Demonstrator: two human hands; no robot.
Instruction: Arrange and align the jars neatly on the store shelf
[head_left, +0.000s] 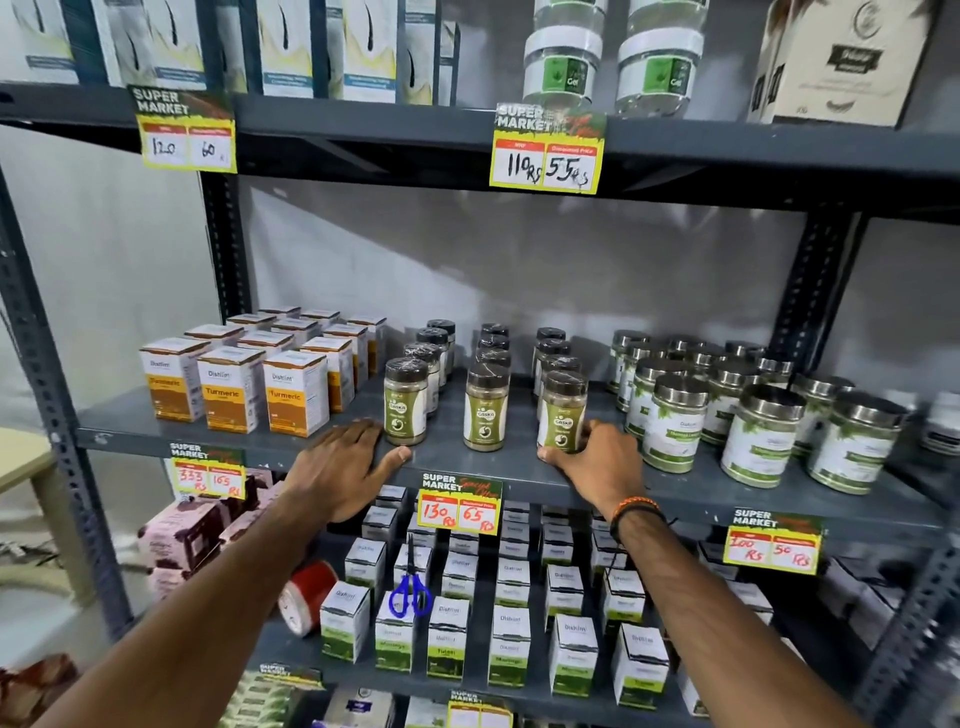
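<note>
Three rows of dark-capped green-label jars run front to back on the middle grey shelf (467, 462). The front left jar (405, 401), front middle jar (486, 407) and front right jar (562, 410) stand upright near the shelf's front edge. My left hand (349, 467) lies flat on the shelf edge, fingers spread, its fingertips touching the base of the left jar. My right hand (597, 462) cups the base of the right jar, fingers on its right side and thumb below its front.
Orange turmeric boxes (231, 389) stand to the left of the jars and steel-lidded jars (761, 434) to the right. Price tags (459, 503) hang from the shelf edge. The shelf below holds white boxes, blue-handled scissors (410, 592) and a red tape roll (306, 595).
</note>
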